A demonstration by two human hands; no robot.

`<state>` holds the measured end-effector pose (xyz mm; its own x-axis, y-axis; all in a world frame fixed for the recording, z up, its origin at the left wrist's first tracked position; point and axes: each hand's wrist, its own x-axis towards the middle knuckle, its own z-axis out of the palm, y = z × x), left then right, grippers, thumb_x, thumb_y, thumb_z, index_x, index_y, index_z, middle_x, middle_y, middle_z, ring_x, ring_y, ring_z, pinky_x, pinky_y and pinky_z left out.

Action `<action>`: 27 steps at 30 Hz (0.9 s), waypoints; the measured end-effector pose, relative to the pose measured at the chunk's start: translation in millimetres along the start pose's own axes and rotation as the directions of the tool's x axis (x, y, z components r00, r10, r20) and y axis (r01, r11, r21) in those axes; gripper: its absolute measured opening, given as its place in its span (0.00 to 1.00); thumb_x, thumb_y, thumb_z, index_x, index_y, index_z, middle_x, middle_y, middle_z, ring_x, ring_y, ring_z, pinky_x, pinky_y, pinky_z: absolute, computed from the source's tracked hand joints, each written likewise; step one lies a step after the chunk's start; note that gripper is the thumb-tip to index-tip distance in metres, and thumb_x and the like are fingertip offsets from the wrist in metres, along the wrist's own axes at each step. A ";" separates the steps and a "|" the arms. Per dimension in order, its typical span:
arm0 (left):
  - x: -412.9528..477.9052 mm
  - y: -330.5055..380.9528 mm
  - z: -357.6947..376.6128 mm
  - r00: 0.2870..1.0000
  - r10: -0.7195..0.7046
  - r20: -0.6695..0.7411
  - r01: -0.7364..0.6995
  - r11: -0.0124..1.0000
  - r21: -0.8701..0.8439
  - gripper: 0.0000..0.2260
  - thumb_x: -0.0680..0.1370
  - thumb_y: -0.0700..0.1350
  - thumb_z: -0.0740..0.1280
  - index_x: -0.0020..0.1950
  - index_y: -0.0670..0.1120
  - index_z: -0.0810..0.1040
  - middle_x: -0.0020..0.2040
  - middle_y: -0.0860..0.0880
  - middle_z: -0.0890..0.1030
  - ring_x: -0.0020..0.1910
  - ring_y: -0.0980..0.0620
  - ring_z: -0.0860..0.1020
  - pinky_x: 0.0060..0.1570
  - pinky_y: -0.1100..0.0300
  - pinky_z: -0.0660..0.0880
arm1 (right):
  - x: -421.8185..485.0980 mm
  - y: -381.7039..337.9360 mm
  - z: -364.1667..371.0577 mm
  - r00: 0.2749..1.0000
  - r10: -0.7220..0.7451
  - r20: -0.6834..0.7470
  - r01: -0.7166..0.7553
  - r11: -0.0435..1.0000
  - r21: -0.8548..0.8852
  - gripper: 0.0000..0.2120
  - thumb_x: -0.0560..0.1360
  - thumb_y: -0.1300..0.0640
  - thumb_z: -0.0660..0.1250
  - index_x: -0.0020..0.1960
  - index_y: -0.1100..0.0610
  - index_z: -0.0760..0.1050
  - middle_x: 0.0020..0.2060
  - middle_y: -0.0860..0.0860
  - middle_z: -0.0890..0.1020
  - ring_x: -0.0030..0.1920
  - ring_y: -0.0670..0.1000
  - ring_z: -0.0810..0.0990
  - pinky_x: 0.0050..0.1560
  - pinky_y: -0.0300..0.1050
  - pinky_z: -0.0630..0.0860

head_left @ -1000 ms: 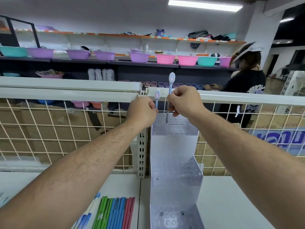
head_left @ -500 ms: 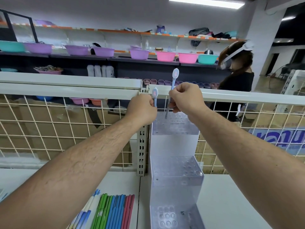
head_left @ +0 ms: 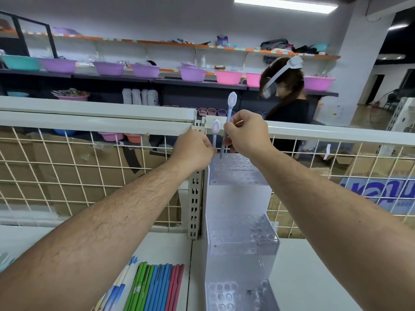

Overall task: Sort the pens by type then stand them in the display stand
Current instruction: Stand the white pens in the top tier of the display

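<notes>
A clear stepped display stand [head_left: 240, 232] with rows of holes stands against the wire grid at the shelf's middle. My right hand [head_left: 244, 133] pinches a pale blue pen with an oval topper [head_left: 231, 102], its tip at the top tier's left holes. My left hand [head_left: 193, 151] grips a second pen of the same kind [head_left: 216, 129], upright beside the stand's top left corner. Green, blue and red pens [head_left: 155, 288] lie side by side on the shelf at bottom left.
A white wire grid panel [head_left: 67, 167] and a top rail [head_left: 89, 113] back the shelf. A perforated metal upright [head_left: 195, 203] stands just left of the stand. Behind the rail a person wearing a headset [head_left: 285, 90] stands before shelves of pink and purple bowls.
Both hands stay at the stand's top tier. The right hand's pen has tilted slightly, its tip staying over the left holes. The person behind has moved left.
</notes>
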<state>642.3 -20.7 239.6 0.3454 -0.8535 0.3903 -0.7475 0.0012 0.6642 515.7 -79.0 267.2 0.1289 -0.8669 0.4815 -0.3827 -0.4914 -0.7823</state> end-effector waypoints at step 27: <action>-3.3 -1.6 -2.4 1.000 -0.002 0.006 0.002 1.000 0.031 0.10 0.77 0.47 0.72 0.36 0.48 0.79 0.34 0.52 0.79 0.38 0.50 0.77 0.37 0.60 0.69 | -4.3 21.8 1.5 0.978 -0.086 0.189 0.115 0.982 -0.148 0.06 0.75 0.58 0.74 0.40 0.57 0.79 0.31 0.50 0.84 0.29 0.45 0.82 0.29 0.36 0.78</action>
<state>643.7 -16.7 238.8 0.3439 -0.8565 0.3850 -0.7639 -0.0167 0.6452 508.1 -86.0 247.5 0.3320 -0.8217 0.4632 -0.4965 -0.5698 -0.6549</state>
